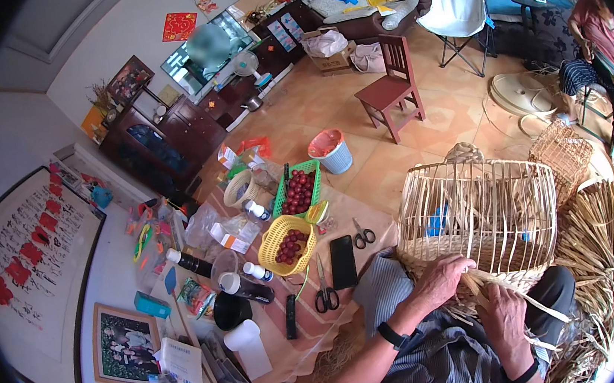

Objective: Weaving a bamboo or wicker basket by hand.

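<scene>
A half-woven straw basket lies in my lap, its pale upright ribs standing bare above a woven band. My left hand is closed at the near edge of this band, its fingers pinching a straw strand. Just to the right, my right hand is closed on pale straw strips, whose loose ends stick out to the right. The fingertips of both hands are partly hidden among the straw. Blue bits show through the ribs inside the basket.
Bundled dry straw lies at my right. On the table at left are scissors, a black phone, a yellow basket and a green basket of red fruit, plus bottles. A red chair stands ahead; another person sits far right.
</scene>
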The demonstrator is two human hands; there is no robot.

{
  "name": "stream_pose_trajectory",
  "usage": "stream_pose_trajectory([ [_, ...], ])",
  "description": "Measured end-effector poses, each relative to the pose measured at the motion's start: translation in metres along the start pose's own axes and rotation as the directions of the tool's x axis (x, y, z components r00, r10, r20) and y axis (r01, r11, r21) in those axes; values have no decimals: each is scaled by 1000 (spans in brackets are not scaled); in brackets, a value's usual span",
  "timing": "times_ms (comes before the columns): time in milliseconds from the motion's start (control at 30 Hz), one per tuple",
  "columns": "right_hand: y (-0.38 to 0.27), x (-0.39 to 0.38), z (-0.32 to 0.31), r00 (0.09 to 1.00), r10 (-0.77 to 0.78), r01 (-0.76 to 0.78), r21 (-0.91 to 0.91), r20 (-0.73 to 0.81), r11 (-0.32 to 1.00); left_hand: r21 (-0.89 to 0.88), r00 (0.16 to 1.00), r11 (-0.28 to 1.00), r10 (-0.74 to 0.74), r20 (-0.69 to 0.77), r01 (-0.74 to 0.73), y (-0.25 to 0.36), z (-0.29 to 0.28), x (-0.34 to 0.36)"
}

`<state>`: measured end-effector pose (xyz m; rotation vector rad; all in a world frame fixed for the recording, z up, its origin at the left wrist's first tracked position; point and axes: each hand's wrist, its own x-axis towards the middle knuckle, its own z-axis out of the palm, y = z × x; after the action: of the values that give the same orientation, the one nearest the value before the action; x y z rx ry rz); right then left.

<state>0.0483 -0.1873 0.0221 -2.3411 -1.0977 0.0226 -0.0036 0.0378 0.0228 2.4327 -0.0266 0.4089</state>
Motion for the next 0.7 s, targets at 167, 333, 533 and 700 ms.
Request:
stream_pose_trajectory([
  [167,-6,9,11,990,52,-47,37,-134,998,-29,998,999,-43,36,44,-7,3,3],
  [333,-1,15,11,989,143,-145,302,27,942,-70,992,991,-115,43,118,-6,0,3],
  [533,22,-13,-4,739,139,-587,528,659,613,-277,984,945,-163,72,176,-10,-8,5],
  [700,5,-40,-38,853,112,-434,575,510,694,-224,975,953,-181,126,206,-1,-21,6],
])
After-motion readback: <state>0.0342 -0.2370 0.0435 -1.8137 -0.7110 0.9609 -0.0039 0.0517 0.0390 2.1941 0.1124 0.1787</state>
